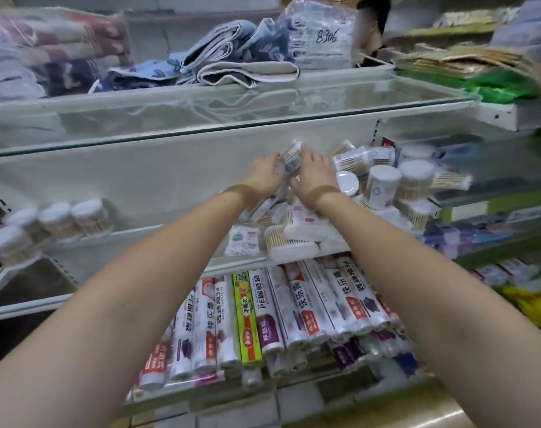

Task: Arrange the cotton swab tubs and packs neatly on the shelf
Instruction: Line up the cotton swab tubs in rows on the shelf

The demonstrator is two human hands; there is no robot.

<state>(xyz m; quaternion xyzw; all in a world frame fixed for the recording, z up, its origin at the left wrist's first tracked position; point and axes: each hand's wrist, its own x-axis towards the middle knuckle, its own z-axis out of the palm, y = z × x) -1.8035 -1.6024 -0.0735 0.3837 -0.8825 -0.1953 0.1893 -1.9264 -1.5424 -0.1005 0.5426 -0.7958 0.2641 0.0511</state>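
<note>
Both my hands reach to the back of the middle shelf. My left hand and my right hand together hold a clear pack of cotton swabs, lifted above a loose heap of flat swab packs. To the right lies a jumble of round swab tubs with white lids, some upright, some tipped over. Three lidded tubs stand in a row at the shelf's left end, blurred.
Folded towels lie on the glass shelf above. Below, rolls of plastic wrap and bags fill the lower shelf. A person's head shows behind the top shelf. Green packets sit at the upper right.
</note>
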